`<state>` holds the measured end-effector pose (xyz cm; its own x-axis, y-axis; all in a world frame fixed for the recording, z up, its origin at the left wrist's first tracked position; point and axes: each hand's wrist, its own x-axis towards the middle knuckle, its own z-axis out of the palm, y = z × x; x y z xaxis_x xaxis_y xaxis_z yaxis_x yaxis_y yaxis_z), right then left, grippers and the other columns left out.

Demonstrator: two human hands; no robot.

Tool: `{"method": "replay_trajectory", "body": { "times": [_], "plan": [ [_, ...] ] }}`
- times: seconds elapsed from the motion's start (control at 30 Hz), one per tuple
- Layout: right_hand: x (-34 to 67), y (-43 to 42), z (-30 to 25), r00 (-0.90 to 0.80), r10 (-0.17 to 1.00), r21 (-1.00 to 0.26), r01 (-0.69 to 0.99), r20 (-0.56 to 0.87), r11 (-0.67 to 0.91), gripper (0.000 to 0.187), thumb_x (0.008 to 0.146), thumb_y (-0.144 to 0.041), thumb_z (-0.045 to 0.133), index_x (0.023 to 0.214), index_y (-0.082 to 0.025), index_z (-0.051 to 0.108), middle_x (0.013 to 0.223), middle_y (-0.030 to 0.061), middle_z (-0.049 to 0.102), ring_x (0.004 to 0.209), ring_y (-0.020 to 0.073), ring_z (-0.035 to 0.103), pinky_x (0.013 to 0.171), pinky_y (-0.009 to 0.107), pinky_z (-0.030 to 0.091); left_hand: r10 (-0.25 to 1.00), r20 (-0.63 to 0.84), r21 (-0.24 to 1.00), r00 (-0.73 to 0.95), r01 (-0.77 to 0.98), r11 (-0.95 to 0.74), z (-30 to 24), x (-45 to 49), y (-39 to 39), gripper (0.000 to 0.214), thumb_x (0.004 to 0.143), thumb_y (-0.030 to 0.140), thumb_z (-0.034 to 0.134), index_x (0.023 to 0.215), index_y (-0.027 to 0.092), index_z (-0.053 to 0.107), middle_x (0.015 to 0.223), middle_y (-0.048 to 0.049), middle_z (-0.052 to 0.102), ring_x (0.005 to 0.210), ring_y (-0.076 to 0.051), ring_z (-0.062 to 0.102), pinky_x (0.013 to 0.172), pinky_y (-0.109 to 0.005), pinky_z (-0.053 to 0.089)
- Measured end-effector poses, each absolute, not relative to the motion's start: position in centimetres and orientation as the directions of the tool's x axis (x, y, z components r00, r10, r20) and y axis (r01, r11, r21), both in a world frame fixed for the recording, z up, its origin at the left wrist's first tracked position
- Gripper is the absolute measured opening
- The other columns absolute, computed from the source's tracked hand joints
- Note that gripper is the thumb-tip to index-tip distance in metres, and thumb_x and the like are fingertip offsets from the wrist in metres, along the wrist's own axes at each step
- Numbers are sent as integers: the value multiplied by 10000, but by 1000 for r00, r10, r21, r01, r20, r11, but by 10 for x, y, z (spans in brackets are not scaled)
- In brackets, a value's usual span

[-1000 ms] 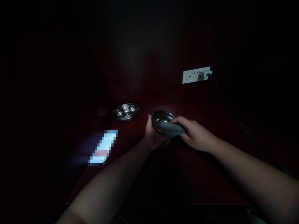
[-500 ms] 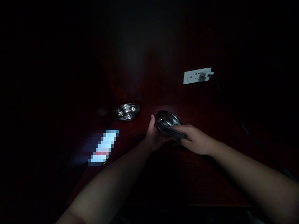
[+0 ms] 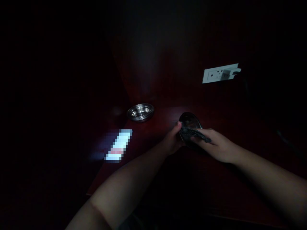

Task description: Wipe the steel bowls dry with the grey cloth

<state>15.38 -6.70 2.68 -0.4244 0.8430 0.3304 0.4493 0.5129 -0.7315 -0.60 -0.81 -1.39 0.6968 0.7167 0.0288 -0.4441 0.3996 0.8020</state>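
Observation:
A shiny metal bowl (image 3: 193,119) is tilted on its side above the dark red table, gripped by my left hand (image 3: 173,140) with the thumb at its left rim. My right hand (image 3: 219,147) pinches a dark, crumpled cloth (image 3: 197,133) and presses it at the bowl's near rim and inside. The cloth and the right fingers hide part of the bowl. Farther back to the left, more metal bowls (image 3: 140,112), seemingly nested in a stack, rest upright on the table.
A bright, pixelated slab (image 3: 120,145) lies at the table's left edge. On the back wall is a white socket plate (image 3: 219,74) with a plug and a dark cable. The dark red tabletop (image 3: 165,116) reaches back to that wall. Deep shadow surrounds everything.
The view has swung, so the scene sits farther right. In my left hand the bowl is tipped more steeply. The cloth in my right hand has moved across toward the bowl's left rim.

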Motion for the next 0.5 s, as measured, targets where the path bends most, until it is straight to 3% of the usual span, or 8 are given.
{"method": "replay_trajectory", "body": {
  "times": [0.13, 0.3, 0.4, 0.5],
  "plan": [
    [153, -64, 20, -270, 932, -894, 310, 242, 323, 304, 835, -493, 599, 757, -201, 631, 688, 11, 648, 629, 187, 613, 593, 312, 533, 751, 43, 814, 659, -459, 355, -18, -5, -8, 627, 748, 620, 622, 1211, 198, 596, 1261, -149, 618, 1240, -368, 504, 975, -511, 410],
    [146, -60, 22, 133, 988, -995, -62, 73, 81, 278, 761, -474, 680, 889, -230, 636, 799, 31, 707, 750, 245, 691, 673, 391, 590, 771, 102, 828, 629, -483, 284, -25, -4, -8, 635, 745, 546, 672, 1294, 257, 535, 1395, -124, 509, 1245, -363, 488, 984, -530, 414],
    [143, -59, 32, 293, 956, -973, -222, -7, 61, 228, 780, -372, 670, 953, -240, 602, 893, 49, 717, 813, 249, 705, 702, 402, 602, 780, 79, 829, 621, -475, 294, -23, -3, -8, 636, 750, 532, 671, 1304, 260, 519, 1389, -131, 505, 1243, -370, 484, 996, -561, 395],
    [149, -61, 39, 520, 850, -979, -112, 89, 171, 164, 831, -309, 592, 973, -228, 601, 1004, 73, 701, 913, 253, 697, 819, 433, 580, 786, 11, 811, 618, -465, 354, -17, -2, -10, 641, 770, 550, 632, 1312, 233, 507, 1356, -164, 528, 1245, -395, 478, 988, -605, 380]
  ]
}}
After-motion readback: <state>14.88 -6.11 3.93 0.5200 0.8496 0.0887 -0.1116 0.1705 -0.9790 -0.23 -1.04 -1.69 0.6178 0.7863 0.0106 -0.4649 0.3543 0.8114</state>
